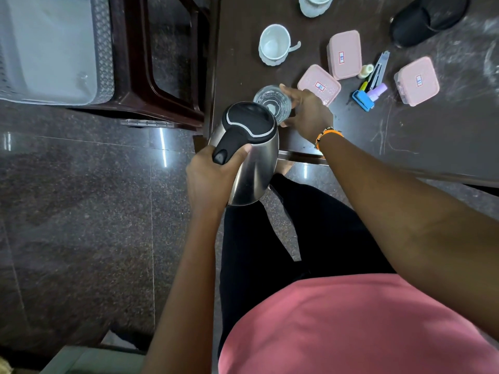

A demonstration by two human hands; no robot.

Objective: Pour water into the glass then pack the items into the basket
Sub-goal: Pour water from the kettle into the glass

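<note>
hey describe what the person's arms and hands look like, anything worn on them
Both arms are bare to beyond the elbow; no sleeves reach the forearms. The right hand has a wristband at the wrist: an orange band with a beaded strand beside it. The left hand and its wrist show no band, watch or glove. No rings are visible on either hand.

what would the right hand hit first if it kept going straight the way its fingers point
Nothing new: the right hand already grips the glass, fingers pointing left across the table. Beyond the glass, that line probably meets the tilted kettle held by the left hand, though depth is unclear.
</note>
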